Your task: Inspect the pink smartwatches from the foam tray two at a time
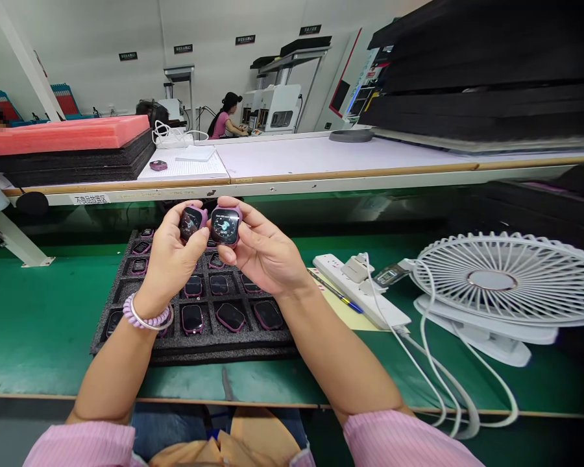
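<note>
The person's left hand [168,259] is closed on a purple-cased smartwatch [189,222], which sits between the fingers along its upper left and the thumb at its lower right. The right hand [272,259] grips a second smartwatch [225,227], with the index finger along its top, the thumb at its right edge and another fingertip under its lower edge. Both watches are raised above the black foam tray [233,354], side by side just beyond the palms, their lit dials turned toward the person; the left one is tilted, and whether the two cases touch cannot be told. Below the hands, more dark-screened watches [230,316] lie in the tray's compartments, partly hidden by the wrists and forearms. The tray rests on a green workbench [53,311]. Right of the right forearm, a blue-capped pen [339,296] lies across yellow paper [338,312], beside a white power strip [389,310] and a white fan [491,280].
</note>
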Motion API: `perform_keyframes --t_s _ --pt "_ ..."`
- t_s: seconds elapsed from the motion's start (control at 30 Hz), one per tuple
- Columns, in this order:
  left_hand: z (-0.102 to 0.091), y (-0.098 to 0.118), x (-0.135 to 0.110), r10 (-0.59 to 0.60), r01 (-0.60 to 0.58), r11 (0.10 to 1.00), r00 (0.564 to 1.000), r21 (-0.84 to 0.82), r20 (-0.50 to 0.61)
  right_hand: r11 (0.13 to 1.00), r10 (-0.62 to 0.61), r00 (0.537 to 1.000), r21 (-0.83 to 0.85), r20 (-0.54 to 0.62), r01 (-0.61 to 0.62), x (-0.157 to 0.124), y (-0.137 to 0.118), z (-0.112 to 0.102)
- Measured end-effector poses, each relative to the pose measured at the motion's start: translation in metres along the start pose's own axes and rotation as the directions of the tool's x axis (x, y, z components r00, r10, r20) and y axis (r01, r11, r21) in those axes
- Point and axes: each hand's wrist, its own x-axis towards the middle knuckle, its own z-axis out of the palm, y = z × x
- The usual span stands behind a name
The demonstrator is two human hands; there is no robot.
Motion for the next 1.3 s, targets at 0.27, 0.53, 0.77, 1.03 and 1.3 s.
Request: perform_keyframes --t_s 0.27,0.53,0.77,1.03,1.3 --pt "-0.001 0.0 -0.001 -0.004 0.004 1.0 1.0 0.005 0.017 0.999 0.003 1.0 -0.033 -0.017 -0.003 0.0 0.0 0.0" --pt "-0.001 -0.003 0.001 0.011 -0.011 1.0 1.0 -0.007 0.024 1.0 -0.01 1.0 -0.005 0.028 0.01 0.001 0.002 -0.004" --pt "-0.001 -0.003 0.001 0.001 0.0 0.999 1.0 -0.041 0.009 1.0 -0.014 0.999 0.009 0.033 0.013 0.001 0.002 -0.004" --pt "0.002 0.001 0.005 -0.182 0.171 0.957 0.983 -0.234 -0.027 0.995 0.093 0.994 0.022 -0.052 -0.092 0.008 -0.001 -0.016" --pt "0.0 0.004 0.008 -0.351 0.34 0.827 0.934 -0.448 0.062 0.997 0.072 0.987 0.025 -0.145 -0.069 0.014 0.002 -0.021"
